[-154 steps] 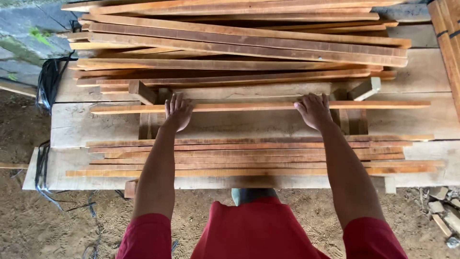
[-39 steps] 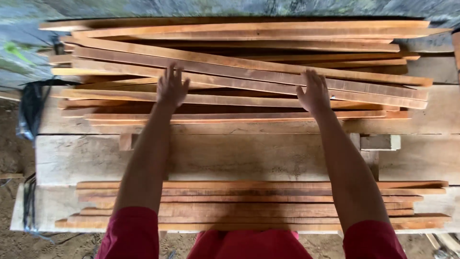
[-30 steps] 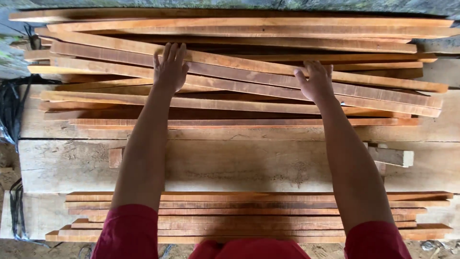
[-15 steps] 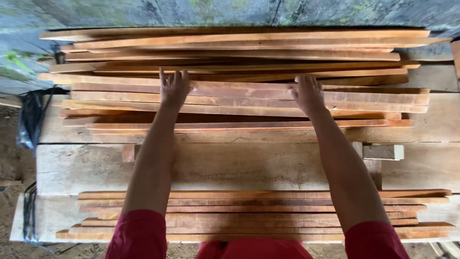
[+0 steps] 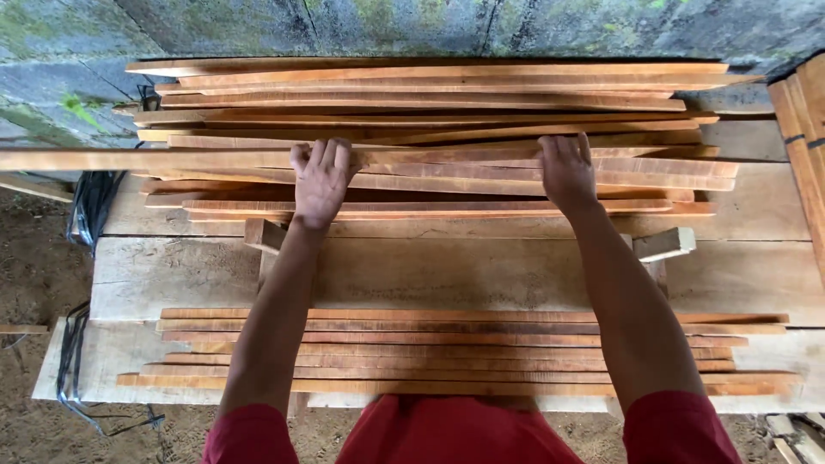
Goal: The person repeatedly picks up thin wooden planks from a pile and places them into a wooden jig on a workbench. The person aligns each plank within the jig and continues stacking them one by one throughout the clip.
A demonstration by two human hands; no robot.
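My left hand [image 5: 322, 179] and my right hand [image 5: 566, 172] both rest on a far pile of long thin wooden slats [image 5: 447, 103] stacked lengthwise on a rough plank bench [image 5: 481, 271]. The fingers of each hand curl over one long slat [image 5: 155, 160] that sticks out further to the left than the others. A second, lower stack of slats [image 5: 464, 352] lies along the near edge of the bench, under my forearms. I wear a red shirt.
A mossy concrete wall [image 5: 447, 26] stands behind the far pile. Black cables [image 5: 86, 210] hang off the bench's left end. Two short wood blocks [image 5: 663, 244] lie on the bench between the piles. More boards [image 5: 803, 129] lean at the right. Dirt floor below.
My hands have moved from a single slat near the bench's middle to the far pile. In the last half second the gripped slat has slid out to the left.
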